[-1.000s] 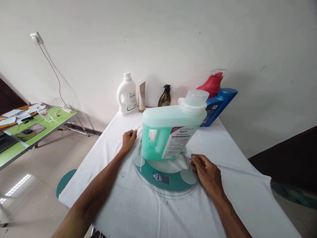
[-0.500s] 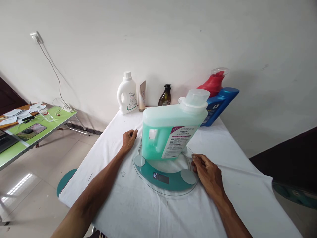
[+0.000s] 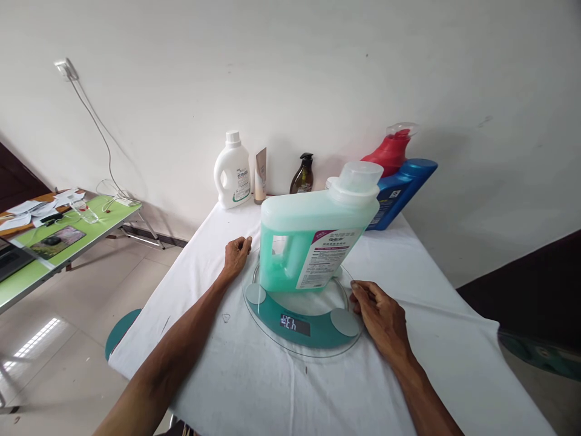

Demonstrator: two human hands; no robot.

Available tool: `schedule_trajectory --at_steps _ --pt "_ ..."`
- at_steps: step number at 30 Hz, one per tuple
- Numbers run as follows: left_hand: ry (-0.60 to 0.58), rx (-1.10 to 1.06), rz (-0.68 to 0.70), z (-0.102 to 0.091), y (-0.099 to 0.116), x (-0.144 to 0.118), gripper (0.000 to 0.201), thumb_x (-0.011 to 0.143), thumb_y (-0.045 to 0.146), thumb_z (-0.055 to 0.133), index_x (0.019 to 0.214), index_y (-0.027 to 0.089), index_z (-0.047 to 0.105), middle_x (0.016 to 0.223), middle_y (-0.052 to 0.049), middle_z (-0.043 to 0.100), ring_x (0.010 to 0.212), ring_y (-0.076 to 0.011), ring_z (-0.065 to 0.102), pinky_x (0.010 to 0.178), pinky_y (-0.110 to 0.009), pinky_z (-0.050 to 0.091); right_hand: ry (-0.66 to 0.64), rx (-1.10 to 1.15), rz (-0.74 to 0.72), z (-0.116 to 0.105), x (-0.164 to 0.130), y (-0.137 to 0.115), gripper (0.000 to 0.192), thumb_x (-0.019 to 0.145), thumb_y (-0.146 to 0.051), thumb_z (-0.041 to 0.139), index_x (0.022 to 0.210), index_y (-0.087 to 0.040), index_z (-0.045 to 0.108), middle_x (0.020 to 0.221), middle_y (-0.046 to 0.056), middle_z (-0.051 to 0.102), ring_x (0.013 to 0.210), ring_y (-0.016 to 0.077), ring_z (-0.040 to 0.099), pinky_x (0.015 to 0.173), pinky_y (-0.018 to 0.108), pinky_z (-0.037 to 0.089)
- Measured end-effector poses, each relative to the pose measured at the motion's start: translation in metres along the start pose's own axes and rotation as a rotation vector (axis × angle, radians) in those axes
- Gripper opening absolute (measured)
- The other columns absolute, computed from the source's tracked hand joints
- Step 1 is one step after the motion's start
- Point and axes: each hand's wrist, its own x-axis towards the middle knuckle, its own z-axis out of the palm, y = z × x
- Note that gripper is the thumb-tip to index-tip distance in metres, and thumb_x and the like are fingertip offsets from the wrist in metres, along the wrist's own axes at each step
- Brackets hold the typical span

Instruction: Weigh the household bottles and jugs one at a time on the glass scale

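Note:
A large bottle of green liquid (image 3: 284, 218) with a clear cap stands upright on a round glass scale (image 3: 290, 352). Lit characters show on the scale's display (image 3: 295, 324), which sits in a teal band. My left hand (image 3: 236, 255) rests loosely closed on the white cloth, just left of the scale, with nothing visible in it. At the scale's right edge, my right hand (image 3: 380, 315) has its thumb and curled fingers pinched at the glass rim; part of the fingers is hidden.
Along the wall stand a white jug (image 3: 233, 172), a beige tube (image 3: 260, 175), a dark pump bottle (image 3: 302, 175), a red bottle (image 3: 391, 151) and a tilted blue bottle (image 3: 399, 194). A green table (image 3: 109, 215) with papers is at left. A teal stool (image 3: 118, 333) shows beside the cloth-covered table.
The scale's display now shows larger lit characters across it, where before only small marks were lit at its left end. Both hands and the bottle stay in place.

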Motion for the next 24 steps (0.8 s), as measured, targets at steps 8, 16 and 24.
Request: schedule_trajectory --at_steps 8,16,24 --pt "-0.002 -0.01 -0.001 -0.0003 0.0003 -0.0007 0.053 0.094 0.058 0.053 0.057 0.022 0.042 0.056 0.003 0.043 0.058 -0.0123 0.04 0.06 -0.028 0.03 0.004 0.008 -0.01 0.0003 0.0009 0.0016 0.047 0.083 -0.069 0.058 0.09 -0.025 0.072 0.072 0.005 0.075 0.06 0.0224 0.068 0.063 0.033 0.053" --pt "-0.001 -0.011 0.001 -0.0009 0.0015 -0.002 0.053 0.094 0.059 0.053 0.058 0.022 0.042 0.056 0.003 0.041 0.059 -0.0123 0.04 0.06 -0.028 0.031 0.002 -0.007 -0.016 0.0 0.0014 0.0041 0.043 0.085 -0.066 0.059 0.092 -0.025 0.073 0.074 0.006 0.077 0.062 0.0232 0.07 0.066 0.035 0.055" --pt "-0.007 -0.04 -0.023 -0.0006 0.0015 -0.0015 0.052 0.093 0.059 0.054 0.058 0.022 0.045 0.057 0.002 0.044 0.059 -0.013 0.042 0.059 -0.029 0.032 0.004 -0.01 -0.02 0.0002 0.0005 0.0025 0.043 0.087 -0.065 0.059 0.091 -0.025 0.073 0.073 0.006 0.076 0.061 0.0228 0.068 0.065 0.035 0.054"
